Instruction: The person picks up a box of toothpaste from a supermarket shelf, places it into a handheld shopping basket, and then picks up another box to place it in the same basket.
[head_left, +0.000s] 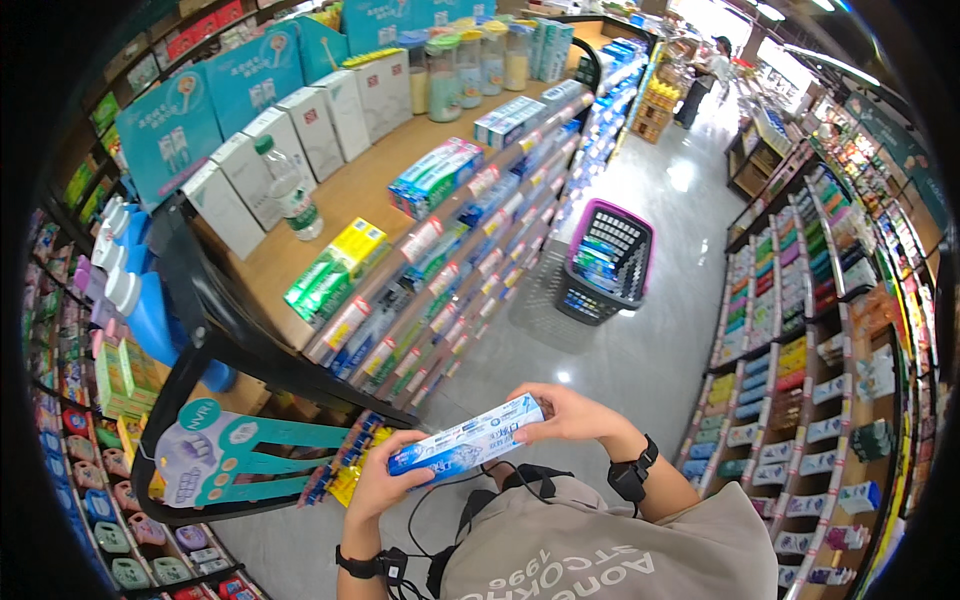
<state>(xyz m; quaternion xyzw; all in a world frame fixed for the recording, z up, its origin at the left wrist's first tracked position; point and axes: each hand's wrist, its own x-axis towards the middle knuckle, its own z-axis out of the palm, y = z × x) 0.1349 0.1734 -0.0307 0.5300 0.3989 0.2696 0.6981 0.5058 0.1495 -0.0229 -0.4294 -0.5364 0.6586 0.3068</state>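
A long blue and white toothpaste carton (466, 444) is held level in front of my body, one end in each hand. My left hand (382, 474) grips its darker blue end, thumb over the near face. At the whiter end, my right hand (564, 417) closes around the carton from the far side. Dark straps with small devices sit on both wrists, and a black cable hangs below. Beyond my hands, a black basket with a purple rim (649, 247) stands on the grey floor, with several blue and green cartons (596, 262) inside.
At left, a shelf unit (262, 300) carries green-yellow cartons (337, 270), pink-blue cartons (436, 177), a plastic bottle (294, 196) and lidded jars (444, 82). Its black frame (166, 375) juts toward me. Stocked shelves (780, 360) line the right. A person (702, 79) stands far down the aisle.
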